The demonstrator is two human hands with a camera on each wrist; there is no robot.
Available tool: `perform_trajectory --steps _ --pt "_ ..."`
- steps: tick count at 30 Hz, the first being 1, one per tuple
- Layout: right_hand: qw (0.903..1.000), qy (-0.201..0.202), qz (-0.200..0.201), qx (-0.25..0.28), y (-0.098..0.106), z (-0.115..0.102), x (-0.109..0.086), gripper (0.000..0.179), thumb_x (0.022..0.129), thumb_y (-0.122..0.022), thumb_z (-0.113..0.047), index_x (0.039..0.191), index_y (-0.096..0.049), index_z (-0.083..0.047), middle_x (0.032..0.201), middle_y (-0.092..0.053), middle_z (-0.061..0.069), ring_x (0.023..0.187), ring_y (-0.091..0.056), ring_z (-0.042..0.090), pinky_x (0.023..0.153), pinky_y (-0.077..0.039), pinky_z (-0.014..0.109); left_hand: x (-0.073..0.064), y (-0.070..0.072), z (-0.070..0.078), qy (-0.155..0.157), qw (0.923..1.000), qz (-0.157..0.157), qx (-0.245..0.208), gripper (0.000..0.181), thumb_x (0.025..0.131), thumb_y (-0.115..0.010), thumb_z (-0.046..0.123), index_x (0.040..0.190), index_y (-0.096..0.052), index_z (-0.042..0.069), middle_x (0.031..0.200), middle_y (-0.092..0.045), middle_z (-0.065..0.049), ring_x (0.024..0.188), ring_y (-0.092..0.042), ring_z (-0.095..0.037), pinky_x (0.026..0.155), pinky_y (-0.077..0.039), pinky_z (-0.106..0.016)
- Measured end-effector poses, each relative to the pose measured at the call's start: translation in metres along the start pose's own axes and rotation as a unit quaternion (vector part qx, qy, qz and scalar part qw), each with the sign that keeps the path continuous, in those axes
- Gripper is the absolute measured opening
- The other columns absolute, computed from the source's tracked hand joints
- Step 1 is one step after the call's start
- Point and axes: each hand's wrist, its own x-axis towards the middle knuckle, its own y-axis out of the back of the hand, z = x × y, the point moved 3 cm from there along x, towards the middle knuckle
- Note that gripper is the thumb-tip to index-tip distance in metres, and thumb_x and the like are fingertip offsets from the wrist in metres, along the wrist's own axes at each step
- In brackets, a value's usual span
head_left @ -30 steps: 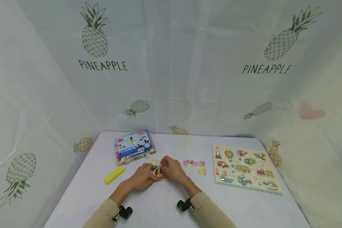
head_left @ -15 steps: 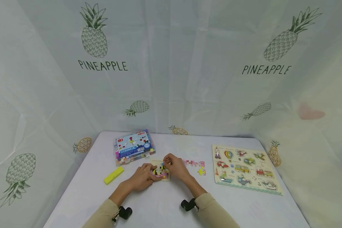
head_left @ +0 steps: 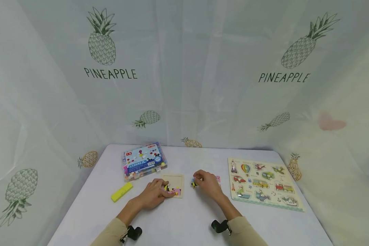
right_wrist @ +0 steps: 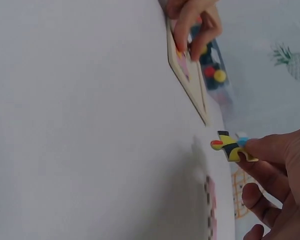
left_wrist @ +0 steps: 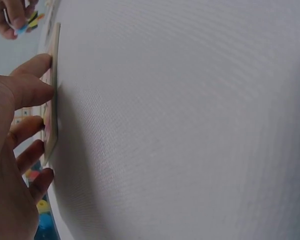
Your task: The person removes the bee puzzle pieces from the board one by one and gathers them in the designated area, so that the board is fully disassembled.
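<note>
In the head view my left hand (head_left: 154, 194) rests over the lower left part of a small wooden puzzle tray (head_left: 181, 177). Its thumb and fingertips touch the tray and the joined pink, yellow and black pieces (right_wrist: 184, 67) along the near side. To the right of the tray, my right hand (head_left: 208, 184) pinches a yellow, black and blue puzzle piece (right_wrist: 230, 146) between thumb and fingers, raised off the table in the right wrist view. Under and behind that hand lie pink puzzle pieces (head_left: 218, 179), partly hidden.
A clear plastic box of colourful beads (head_left: 144, 161) with a blue label stands behind left. The yellow block (head_left: 121, 192) lies left of my left hand. On the right is a vehicle puzzle board (head_left: 264, 184). A pineapple-print curtain (head_left: 184, 85) rises behind the table.
My right hand has lifted the striped piece out of the tray and carried it right, toward the pink pieces. More bare tray shows now. The left hand stays almost in place.
</note>
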Motion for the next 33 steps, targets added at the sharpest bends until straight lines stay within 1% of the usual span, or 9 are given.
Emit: perform_trajectory --steps 3,6,8,10,15,18,25,29,33 --pt "0.9993 -0.009 0.022 -0.028 0.008 0.008 -0.006 0.009 0.092 -0.071 -0.012 0.101 -0.073 -0.013 0.087 -0.073 -0.002 0.076 -0.064 0.014 0.069 -0.050 0.036 -0.001 0.000 0.000 0.001 1.0000 0.003 -0.002 0.039 0.097 -0.063 0.013 0.127 -0.070 0.037 0.146 -0.050 -0.013 0.133 -0.037 -0.033 0.096 -0.035 -0.053" --pt "0.9964 -0.029 0.036 -0.071 0.015 0.016 -0.010 0.008 0.091 -0.072 -0.017 0.100 -0.073 -0.016 0.087 -0.073 -0.005 0.079 -0.064 0.015 0.075 -0.045 0.043 -0.002 -0.001 -0.001 0.006 1.0000 0.000 0.000 0.040 0.097 -0.062 0.013 0.127 -0.069 0.038 0.147 -0.050 -0.013 0.134 -0.036 -0.033 0.097 -0.035 -0.054" --pt "0.9935 -0.039 0.042 -0.099 0.017 0.021 -0.013 0.008 0.091 -0.073 -0.019 0.099 -0.073 -0.018 0.087 -0.073 -0.007 0.080 -0.062 0.015 0.075 -0.042 0.045 -0.002 -0.002 -0.001 0.010 0.9999 -0.002 -0.002 0.040 0.097 -0.063 0.013 0.126 -0.069 0.038 0.147 -0.049 -0.012 0.134 -0.036 -0.033 0.097 -0.034 -0.055" --pt "0.9913 -0.053 0.043 -0.112 0.020 0.025 -0.015 0.008 0.091 -0.073 -0.021 0.099 -0.074 -0.020 0.086 -0.072 -0.010 0.079 -0.060 0.014 0.075 -0.040 0.044 -0.002 -0.003 -0.002 0.012 0.9999 -0.002 -0.002 0.041 0.096 -0.063 0.013 0.126 -0.069 0.040 0.147 -0.049 -0.012 0.134 -0.036 -0.033 0.098 -0.034 -0.055" --pt "0.9893 -0.075 0.051 -0.114 0.025 0.031 -0.017 0.009 0.091 -0.073 -0.022 0.099 -0.074 -0.020 0.081 -0.069 -0.012 0.078 -0.056 0.012 0.074 -0.037 0.043 -0.001 -0.001 -0.001 0.010 0.9999 -0.002 -0.009 0.040 0.097 -0.063 0.013 0.126 -0.069 0.039 0.147 -0.049 -0.012 0.134 -0.036 -0.033 0.098 -0.034 -0.054" --pt "0.9891 -0.072 0.059 -0.114 0.028 0.034 -0.016 0.009 0.089 -0.074 -0.019 0.098 -0.075 -0.017 0.080 -0.068 -0.011 0.079 -0.056 0.015 0.074 -0.037 0.046 0.000 -0.001 0.000 0.009 0.9999 -0.002 -0.011 0.041 0.096 -0.063 0.012 0.127 -0.069 0.039 0.147 -0.049 -0.012 0.135 -0.036 -0.033 0.098 -0.034 -0.055" --pt "0.9822 -0.081 0.049 -0.162 0.028 0.044 -0.016 0.010 0.086 -0.078 -0.023 0.093 -0.075 -0.018 0.077 -0.061 -0.009 0.078 -0.053 0.016 0.075 -0.039 0.049 0.000 0.000 0.000 -0.001 0.9999 0.001 -0.016 0.040 0.096 -0.062 0.012 0.127 -0.070 0.036 0.146 -0.049 -0.014 0.134 -0.036 -0.034 0.097 -0.034 -0.055" --pt "0.9816 -0.077 0.050 -0.167 0.029 0.046 -0.017 0.010 0.085 -0.079 -0.023 0.092 -0.074 -0.017 0.076 -0.058 -0.008 0.077 -0.051 0.017 0.075 -0.038 0.050 0.000 -0.001 -0.001 0.001 0.9999 0.001 -0.012 0.040 0.097 -0.062 0.013 0.127 -0.069 0.038 0.147 -0.048 -0.013 0.134 -0.036 -0.032 0.099 -0.034 -0.054" --pt "0.9810 -0.074 0.045 -0.174 0.028 0.045 -0.018 0.010 0.085 -0.079 -0.023 0.092 -0.075 -0.016 0.077 -0.059 -0.007 0.078 -0.051 0.017 0.077 -0.039 0.052 -0.001 -0.001 -0.001 -0.001 1.0000 0.004 -0.009 0.039 0.097 -0.062 0.014 0.127 -0.069 0.038 0.147 -0.049 -0.012 0.134 -0.037 -0.033 0.098 -0.034 -0.053"
